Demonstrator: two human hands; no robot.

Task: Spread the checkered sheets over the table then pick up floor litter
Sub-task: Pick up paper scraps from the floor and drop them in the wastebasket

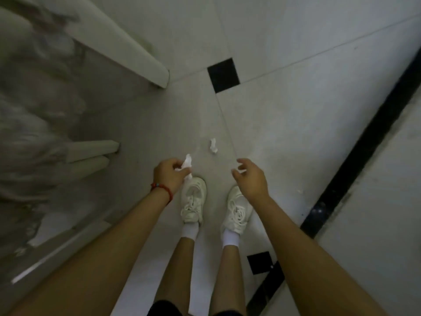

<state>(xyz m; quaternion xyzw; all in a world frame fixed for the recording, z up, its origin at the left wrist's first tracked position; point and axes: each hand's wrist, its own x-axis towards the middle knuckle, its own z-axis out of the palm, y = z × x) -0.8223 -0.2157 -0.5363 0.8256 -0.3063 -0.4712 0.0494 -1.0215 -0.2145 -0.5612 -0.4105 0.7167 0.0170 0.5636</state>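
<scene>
Head view: the left hand (169, 174) pinches a crumpled white tissue (186, 166) between thumb and curled fingers, held above the toe of the left white sneaker (194, 202). The right hand (251, 176) hangs with loosely curled fingers, holding nothing. A second scrap of white litter (213, 145), wrinkled and twisted, lies on the grey tiled floor (284, 124) just ahead of both hands, beside a tile seam. A red bracelet (163, 190) circles the left wrist.
</scene>
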